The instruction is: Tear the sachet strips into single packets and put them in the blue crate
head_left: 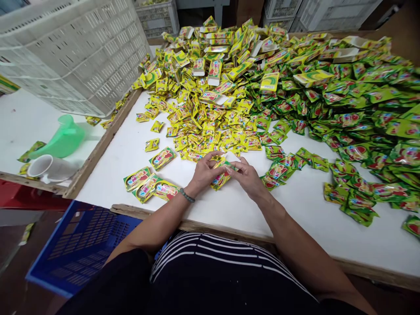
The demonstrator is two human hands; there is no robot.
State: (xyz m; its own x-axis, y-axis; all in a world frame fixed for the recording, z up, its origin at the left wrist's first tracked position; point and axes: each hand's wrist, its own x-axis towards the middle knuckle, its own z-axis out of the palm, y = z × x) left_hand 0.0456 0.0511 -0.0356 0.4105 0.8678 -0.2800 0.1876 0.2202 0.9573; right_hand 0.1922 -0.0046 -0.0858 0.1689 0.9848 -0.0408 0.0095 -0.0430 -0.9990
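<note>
Between my two hands is a small yellow-green printed carton (220,178), its white flap standing up at the far end. My left hand (205,173) grips its left side, a dark beaded bracelet on the wrist. Fingers of my right hand (245,176) are closed on the carton's right side by the flap. Left of my hands, several closed cartons (166,189) of the same print lie on the white tabletop. Just beyond my hands spreads a pile of small yellow sachets (210,127). Green sachets (278,169) lie close to the right.
Open-ended cartons (215,72) are heaped at the back. A large mound of green sachets (354,113) fills the right. At left stand a white crate (82,57), a green scoop (65,138) and a white cup (52,168). A blue crate (82,245) sits below the table edge.
</note>
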